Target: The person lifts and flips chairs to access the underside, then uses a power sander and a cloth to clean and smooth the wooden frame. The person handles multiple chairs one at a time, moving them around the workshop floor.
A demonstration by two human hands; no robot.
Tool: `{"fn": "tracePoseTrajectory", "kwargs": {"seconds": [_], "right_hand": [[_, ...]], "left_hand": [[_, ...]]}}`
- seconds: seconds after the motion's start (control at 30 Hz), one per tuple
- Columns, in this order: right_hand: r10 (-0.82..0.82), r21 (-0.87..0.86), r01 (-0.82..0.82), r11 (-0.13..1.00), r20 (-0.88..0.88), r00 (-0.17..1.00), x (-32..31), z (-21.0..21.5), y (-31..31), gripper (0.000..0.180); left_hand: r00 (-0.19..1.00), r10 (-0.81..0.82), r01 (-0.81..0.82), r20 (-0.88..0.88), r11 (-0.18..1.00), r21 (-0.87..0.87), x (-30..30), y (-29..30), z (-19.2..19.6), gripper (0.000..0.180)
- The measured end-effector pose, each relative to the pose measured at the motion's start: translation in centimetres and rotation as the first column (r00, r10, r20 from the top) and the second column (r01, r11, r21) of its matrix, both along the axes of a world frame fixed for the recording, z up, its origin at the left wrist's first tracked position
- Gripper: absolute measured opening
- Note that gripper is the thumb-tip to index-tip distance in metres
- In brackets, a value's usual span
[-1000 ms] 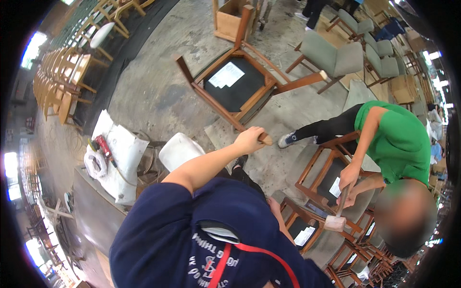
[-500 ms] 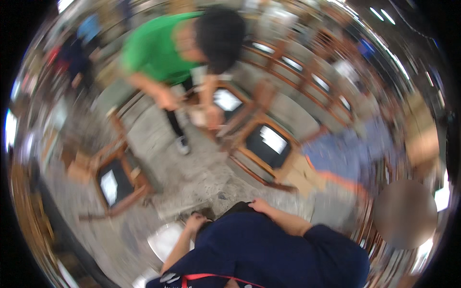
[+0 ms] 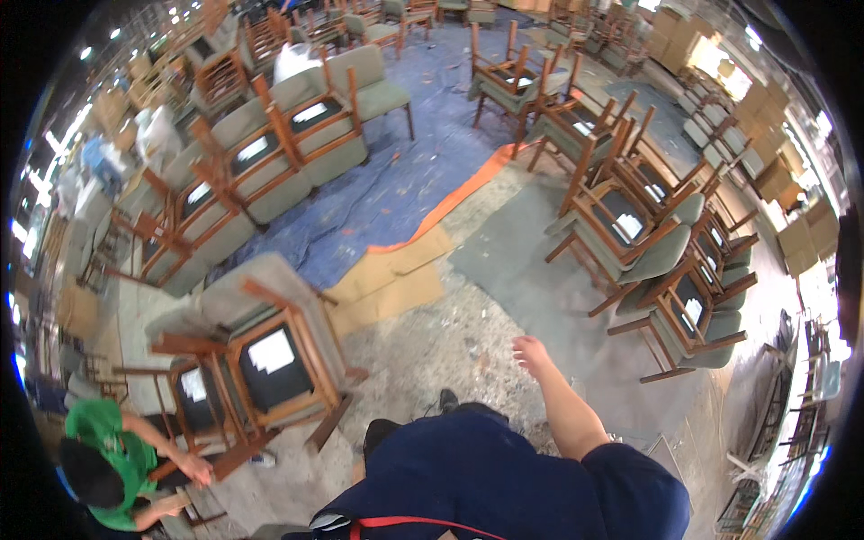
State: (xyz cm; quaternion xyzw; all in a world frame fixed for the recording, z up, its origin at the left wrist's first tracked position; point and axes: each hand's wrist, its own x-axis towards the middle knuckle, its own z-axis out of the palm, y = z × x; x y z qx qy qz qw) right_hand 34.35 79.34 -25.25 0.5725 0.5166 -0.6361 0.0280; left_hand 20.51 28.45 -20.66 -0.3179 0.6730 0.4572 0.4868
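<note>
While the right hand [image 3: 531, 354] hangs loose, empty (left hand's grip unseen), speckled concrete [image 3: 463, 333] lies beneath.

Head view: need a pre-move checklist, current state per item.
1. Bare right hand empty: ok, nothing in its grip.
2. Left hand free: cannot tell, it is out of sight.
3. Right hand apart from the upturned brown wooden chairs with grey upholstery on the right: ok, a gap shows.
4. Co-worker in the green shirt away from the right hand: ok, at the far lower left.
5. Grey concrete floor clean: not ok, pale flecks are scattered over it.
6. Blue, orange-edged sheet smooth: not ok, creased.
</note>
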Motion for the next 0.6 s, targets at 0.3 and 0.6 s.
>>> {"fn": "tracePoseTrajectory", "kwargs": {"seconds": [0.3, 0.6], "right_hand": [[-0.405, -0.186, 0.359, 0.914, -0.427, 0.809, -5.3, 1.4, 20.4, 0.042], [0.656, -0.182, -0.637, 0.749, 0.342, 0.673, -15.4, -5.8, 32.9, 0.048]], "left_hand": [[0.971, -0.232, 0.232, -0.050, 0.973, -0.019, -19.4, 24.6, 0.5, 0.041], [0.734, -0.669, 0.675, 0.115, 0.738, -0.015, -43.1, 54.2, -3.5, 0.051]]}}
